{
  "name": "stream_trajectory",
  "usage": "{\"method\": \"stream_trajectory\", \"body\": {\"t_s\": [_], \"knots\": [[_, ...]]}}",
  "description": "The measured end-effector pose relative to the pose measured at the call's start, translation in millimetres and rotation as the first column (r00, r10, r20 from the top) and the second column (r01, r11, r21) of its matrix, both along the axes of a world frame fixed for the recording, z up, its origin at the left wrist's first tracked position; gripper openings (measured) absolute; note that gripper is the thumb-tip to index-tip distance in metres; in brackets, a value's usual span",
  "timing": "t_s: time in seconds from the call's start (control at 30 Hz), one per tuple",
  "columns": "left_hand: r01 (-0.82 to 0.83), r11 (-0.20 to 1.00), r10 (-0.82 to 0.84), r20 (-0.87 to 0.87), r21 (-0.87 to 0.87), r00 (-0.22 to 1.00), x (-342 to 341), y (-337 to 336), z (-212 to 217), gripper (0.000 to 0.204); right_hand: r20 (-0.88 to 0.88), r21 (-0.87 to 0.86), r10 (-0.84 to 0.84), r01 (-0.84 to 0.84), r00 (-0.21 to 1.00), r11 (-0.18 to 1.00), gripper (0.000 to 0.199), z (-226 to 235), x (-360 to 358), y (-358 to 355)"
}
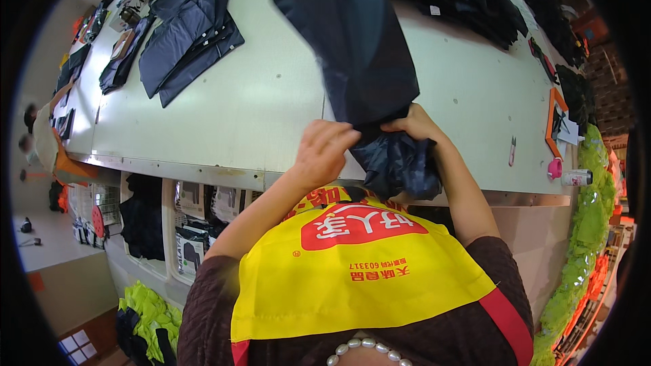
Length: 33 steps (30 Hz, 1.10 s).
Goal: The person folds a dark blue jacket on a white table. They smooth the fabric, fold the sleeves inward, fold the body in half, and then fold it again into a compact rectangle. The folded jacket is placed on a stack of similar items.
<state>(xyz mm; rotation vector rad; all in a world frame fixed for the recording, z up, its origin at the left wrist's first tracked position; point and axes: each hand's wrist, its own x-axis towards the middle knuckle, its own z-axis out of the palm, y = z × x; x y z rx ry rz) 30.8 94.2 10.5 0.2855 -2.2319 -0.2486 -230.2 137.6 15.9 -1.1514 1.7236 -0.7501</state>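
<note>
A black garment point(366, 54) lies flat and narrow across the front of the table, its far end reaching toward a dark pile. Its near end hangs in a crumpled bunch point(400, 163) over the table's front edge, close to my apron. From the right, my right hand point(412, 124) grips the garment where the flat part meets the bunch, with the fingertips partly hidden in the cloth. My left hand point(324, 151) is closed at the left side of the same spot, its fingertips against the cloth. Which type of garment it is cannot be made out.
A heap of dark garments point(468, 0) covers the far side of the table point(264, 115). Folded black garments point(190, 47) lie at the left. On the right are a small cutter point(513, 151), an orange frame point(556, 122), a pink tape roll point(555, 168) and a can point(576, 177).
</note>
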Motion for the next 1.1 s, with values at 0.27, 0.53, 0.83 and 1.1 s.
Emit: {"method": "stream_trajectory", "body": {"t_s": [0.27,0.53,0.83,1.1], "knots": [[-0.346,0.749,0.216,0.284,0.566,0.934,-16.5,-7.5,-30.2,0.059,0.621,0.085,-0.194,0.181,0.760,0.980,0.048,15.5,11.5,5.4],[-0.361,0.852,-0.021,0.716,0.378,0.698,2.2,32.7,27.5,0.015,0.656,0.295,-0.505,0.425,0.561,0.856,0.033,-77.1,-18.1,6.5],[0.011,0.916,-0.273,0.605,0.400,0.748,23.0,44.4,14.6,0.030,0.544,0.142,-0.419,0.413,0.727,0.900,0.034,-54.5,-0.3,-17.8],[-0.196,0.259,-0.238,0.259,0.946,0.936,-40.5,19.9,-42.3,0.020,0.090,0.321,-0.121,0.087,0.989,0.943,0.038,-36.0,-27.5,-83.1]]}}
